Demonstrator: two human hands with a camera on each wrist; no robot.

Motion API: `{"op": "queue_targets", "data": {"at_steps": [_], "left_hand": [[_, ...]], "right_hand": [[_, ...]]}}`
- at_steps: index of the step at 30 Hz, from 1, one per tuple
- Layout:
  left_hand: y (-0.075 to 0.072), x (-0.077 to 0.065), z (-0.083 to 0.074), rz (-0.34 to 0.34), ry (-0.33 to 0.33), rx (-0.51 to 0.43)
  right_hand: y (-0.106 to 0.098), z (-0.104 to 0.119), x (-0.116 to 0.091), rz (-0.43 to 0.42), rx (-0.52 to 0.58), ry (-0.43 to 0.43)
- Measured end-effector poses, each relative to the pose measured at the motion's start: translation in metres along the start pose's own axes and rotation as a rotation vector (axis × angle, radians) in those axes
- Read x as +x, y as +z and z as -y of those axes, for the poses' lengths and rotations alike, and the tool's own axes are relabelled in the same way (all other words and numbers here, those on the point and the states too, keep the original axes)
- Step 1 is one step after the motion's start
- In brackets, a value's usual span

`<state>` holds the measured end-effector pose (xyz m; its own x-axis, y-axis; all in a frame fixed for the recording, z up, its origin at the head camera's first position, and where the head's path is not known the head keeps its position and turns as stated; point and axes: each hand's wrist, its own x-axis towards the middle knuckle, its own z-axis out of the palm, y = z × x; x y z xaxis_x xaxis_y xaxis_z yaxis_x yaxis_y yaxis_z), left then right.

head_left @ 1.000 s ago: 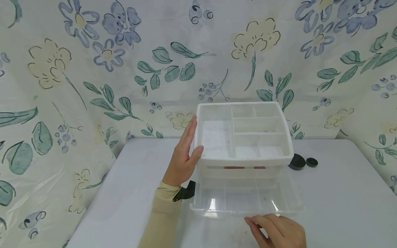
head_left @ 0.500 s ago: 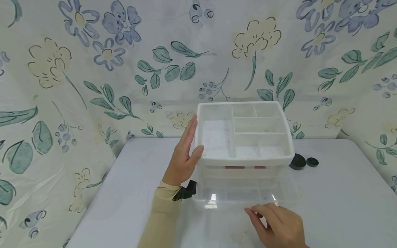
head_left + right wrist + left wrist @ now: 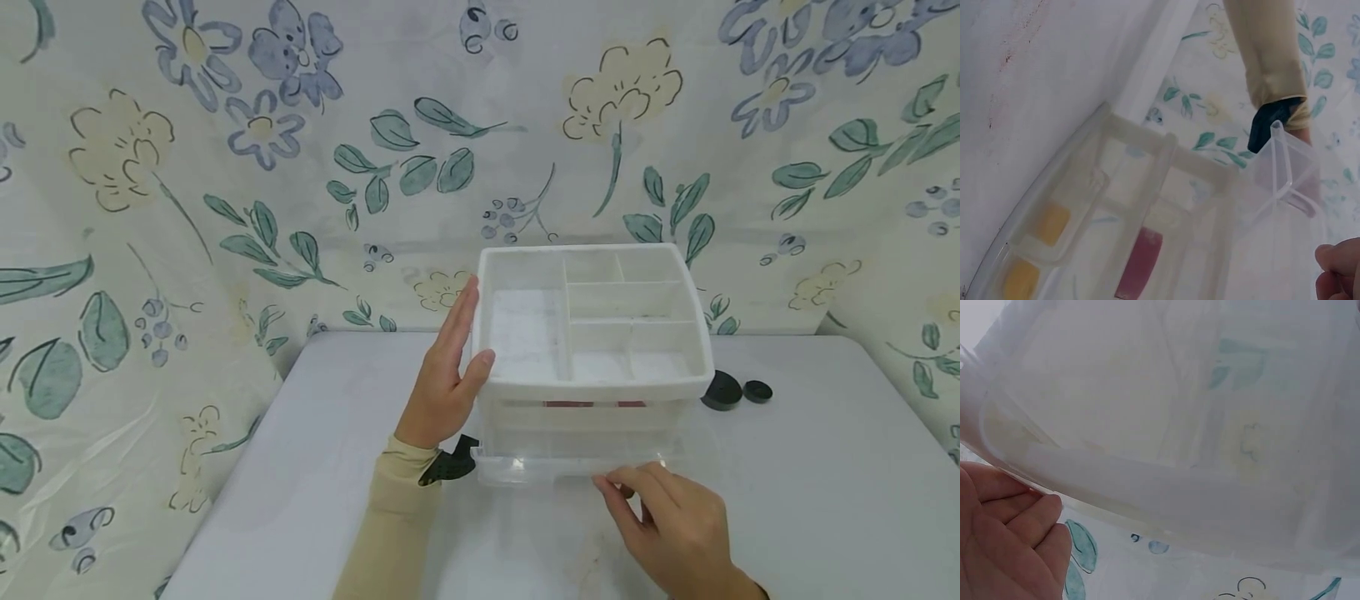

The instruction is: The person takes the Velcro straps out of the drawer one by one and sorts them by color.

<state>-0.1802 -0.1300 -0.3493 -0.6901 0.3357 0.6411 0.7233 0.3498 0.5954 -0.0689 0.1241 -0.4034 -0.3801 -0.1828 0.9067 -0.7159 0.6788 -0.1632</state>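
A white plastic drawer organizer (image 3: 600, 390) stands on the table, its top divided into several compartments. Out of its front, below the top tray, sticks a clear plastic drawer (image 3: 532, 471). My left hand (image 3: 442, 383) lies against the organizer's left side with straight fingers, the thumb at the front corner; the left wrist view shows its fingertips (image 3: 1047, 506) along the rim. At the drawer's front edge my right hand (image 3: 667, 517) pinches with thumb and curled fingers. In the right wrist view, only part of that hand (image 3: 1341, 269) shows, beside the clear plastic.
Two round black caps (image 3: 722, 392) lie just right of the organizer. Flower-patterned cloth (image 3: 405, 208) hangs behind the white table (image 3: 322, 467). A red strip (image 3: 1140, 262) and yellow patches (image 3: 1054, 222) show on the organizer in the right wrist view.
The clear drawer has slid back into the organizer, and my right hand has moved forward along with its front edge. My left hand has stayed against the side.
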Motion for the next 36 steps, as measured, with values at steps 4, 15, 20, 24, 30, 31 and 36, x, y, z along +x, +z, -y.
{"op": "queue_targets", "data": {"at_steps": [4, 15, 20, 24, 30, 31, 36], "left_hand": [[0.0, 0.0, 0.0, -0.005, 0.003, 0.01], [0.001, 0.0, 0.001, -0.003, 0.003, 0.009], [0.0, 0.0, 0.001, -0.005, 0.004, 0.015], [-0.001, 0.0, 0.001, -0.002, 0.004, 0.014], [-0.001, -0.001, 0.001, 0.008, -0.007, 0.01], [-0.001, -0.001, 0.001, 0.009, -0.01, 0.01], [-0.001, -0.001, 0.001, 0.009, -0.01, 0.012]], "right_hand": [[0.003, -0.005, 0.0, 0.016, 0.003, 0.013], [0.008, -0.012, 0.001, 0.116, 0.001, 0.101], [0.011, -0.015, 0.003, 0.087, 0.006, 0.08], [0.011, -0.017, 0.003, 0.093, 0.004, 0.083], [0.012, -0.018, 0.004, 0.105, 0.008, 0.094], [0.013, -0.019, 0.004, 0.105, 0.012, 0.096], [0.014, -0.02, 0.005, 0.101, 0.012, 0.097]]}}
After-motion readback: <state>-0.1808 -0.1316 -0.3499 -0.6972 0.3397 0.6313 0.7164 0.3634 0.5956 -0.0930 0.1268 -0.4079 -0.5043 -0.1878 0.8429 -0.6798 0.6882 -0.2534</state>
